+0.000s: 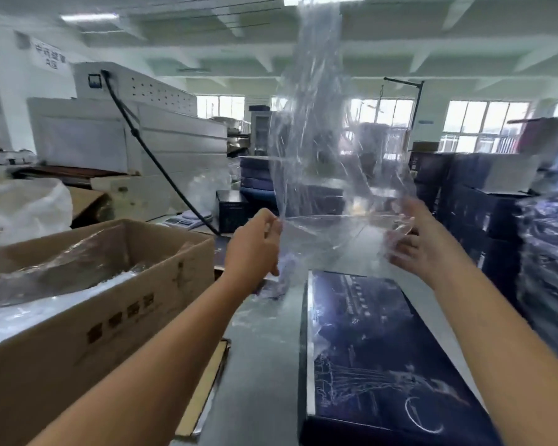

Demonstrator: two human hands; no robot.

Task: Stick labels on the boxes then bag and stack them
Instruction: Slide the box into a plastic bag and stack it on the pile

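Both hands up, holding one clear bag (pixel 329 156) by its lower edge. Left hand (pixel 255 243) pinches the left corner between thumb and fingers. Right hand (pixel 409 239) has its fingers curled into the film on the right side. Bag billows upward in the air, off the tabletop (pixel 261 365). Dark box (pixel 384 358) lies flat on the tabletop below the hands, unbagged. Cardboard carton (pixel 87 300) at left, open, with plastic film inside. Stacked boxes (pixel 545 252) at right, film-wrapped.
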